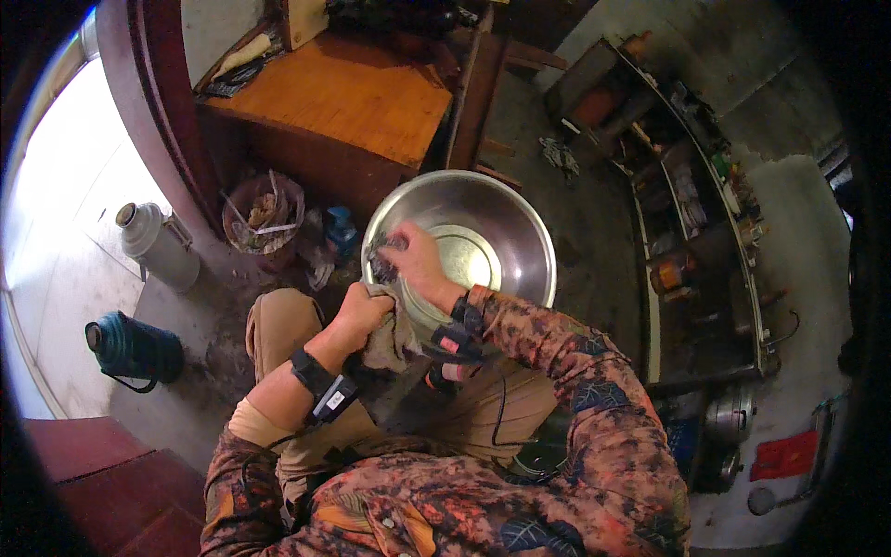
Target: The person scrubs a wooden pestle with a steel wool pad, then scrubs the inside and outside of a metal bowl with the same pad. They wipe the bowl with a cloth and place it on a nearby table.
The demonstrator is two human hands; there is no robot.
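A wide stainless steel basin (pixel 518 216) is tilted in front of me, its inside turned towards my body. My left hand (pixel 362 311) clasps the basin's near left rim through a bunched grey-beige cloth (pixel 390 341), which hangs down below the fist. Inside the basin, my right hand (pixel 418 259) holds a dark scouring pad (pixel 383 264), probably steel wool, against the left part of the wall. The hand is slightly blurred. Its fingers partly cover the pad.
Left of the basin stand a bin (pixel 261 240) with rubbish, a blue plastic bottle (pixel 341 230), a grey thermos flask (pixel 156 244) and a teal thermos flask (pixel 136 348). A wooden cabinet (pixel 334 104) rises beyond the basin. Cluttered shelves (pixel 689 202) line the right.
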